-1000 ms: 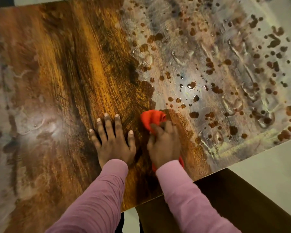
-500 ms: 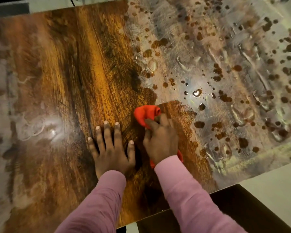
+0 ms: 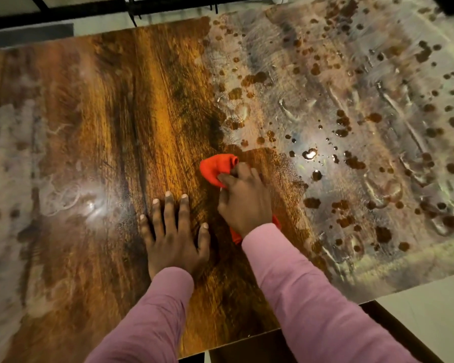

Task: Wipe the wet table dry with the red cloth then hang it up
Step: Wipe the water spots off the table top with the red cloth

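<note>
One red cloth (image 3: 215, 169), lengthwise near-to-far, clutched by right grip (image 3: 247, 203), left grip (image 3: 173, 242) released flat

L hand (image 3: 173, 237): flat, palm down, fingers straight & spread, pointing far. R hand (image 3: 247, 203): just right of L, knuckles up, fingers curled, gripping red cloth (image 3: 215, 167). Both forearms in pink sleeves (image 3: 312, 297), extend from near side.

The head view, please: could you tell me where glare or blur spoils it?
Head view: glare blooms on the table left of the left hand; head view: a glint sits on a water drop right of the red cloth that the right hand grips; head view: the left margin is smeared, the hands sharp.
</note>
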